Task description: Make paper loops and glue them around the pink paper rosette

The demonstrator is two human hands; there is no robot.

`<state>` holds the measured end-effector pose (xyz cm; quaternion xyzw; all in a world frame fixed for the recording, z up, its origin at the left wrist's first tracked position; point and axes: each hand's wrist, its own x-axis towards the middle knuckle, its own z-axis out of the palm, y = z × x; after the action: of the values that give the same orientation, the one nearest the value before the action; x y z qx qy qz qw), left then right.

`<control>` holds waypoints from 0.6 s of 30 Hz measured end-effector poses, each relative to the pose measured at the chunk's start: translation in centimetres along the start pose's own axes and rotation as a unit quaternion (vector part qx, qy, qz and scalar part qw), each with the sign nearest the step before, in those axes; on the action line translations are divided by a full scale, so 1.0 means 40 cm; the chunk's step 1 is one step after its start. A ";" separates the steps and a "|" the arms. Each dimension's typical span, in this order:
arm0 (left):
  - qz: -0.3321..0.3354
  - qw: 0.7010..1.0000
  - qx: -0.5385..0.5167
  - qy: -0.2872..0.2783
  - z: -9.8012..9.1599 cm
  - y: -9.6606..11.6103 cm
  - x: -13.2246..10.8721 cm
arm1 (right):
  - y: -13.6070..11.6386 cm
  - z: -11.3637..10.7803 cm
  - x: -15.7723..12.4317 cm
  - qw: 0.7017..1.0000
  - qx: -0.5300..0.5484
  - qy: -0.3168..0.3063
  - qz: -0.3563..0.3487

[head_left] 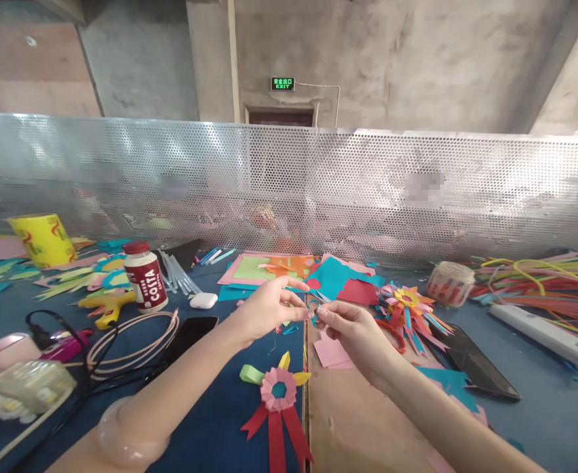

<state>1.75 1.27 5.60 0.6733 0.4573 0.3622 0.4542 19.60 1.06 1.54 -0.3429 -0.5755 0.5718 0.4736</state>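
Observation:
My left hand [275,307] and my right hand [351,325] meet over the middle of the table, fingertips almost touching. Between them is a small curled blue paper strip [314,305], pinched on the right by thumb and forefinger and on the left by the fingertips. Nearer to me lies a paper rosette [278,389] with a pink pleated ring, a blue centre and red tails. Two yellow pointed pieces and a green loop stick out from its edge. Red-handled scissors [395,336] seem to lie partly hidden behind my right hand.
Coloured paper sheets [345,276] lie beyond my hands. A finished-looking multicoloured rosette [407,299], a glass jar [450,284] and a dark tablet or phone [481,361] are at right. On the left are a Costa bottle [145,276], a yellow glue gun [106,307] and cables [131,341]. A perforated metal screen [195,190] stands behind.

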 end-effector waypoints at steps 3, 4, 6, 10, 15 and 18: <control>-0.004 1.000 -0.012 -0.006 -0.002 -0.008 0.003 | 0.002 -0.001 -0.001 1.000 0.003 -0.006 0.005; -0.003 1.000 -0.018 -0.010 -0.002 -0.011 0.004 | 0.002 -0.001 -0.001 1.000 0.004 -0.010 0.006; 0.000 0.999 -0.037 -0.014 -0.002 -0.017 0.006 | 0.002 0.001 -0.003 1.000 0.005 -0.016 0.007; 0.002 0.998 -0.057 -0.001 0.002 -0.027 0.008 | 0.003 0.003 -0.006 1.000 -0.007 -0.019 0.002; -0.001 0.998 -0.062 0.015 0.007 -0.031 0.005 | 0.007 0.004 -0.010 0.999 -0.019 -0.031 -0.006; -0.001 0.997 -0.070 0.012 0.010 -0.029 0.004 | 0.006 0.006 -0.011 0.999 -0.028 -0.022 -0.014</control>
<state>1.81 1.49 4.40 0.6349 0.4373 0.4009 0.4949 19.48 0.61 1.28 -0.3358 -0.6061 0.5562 0.4588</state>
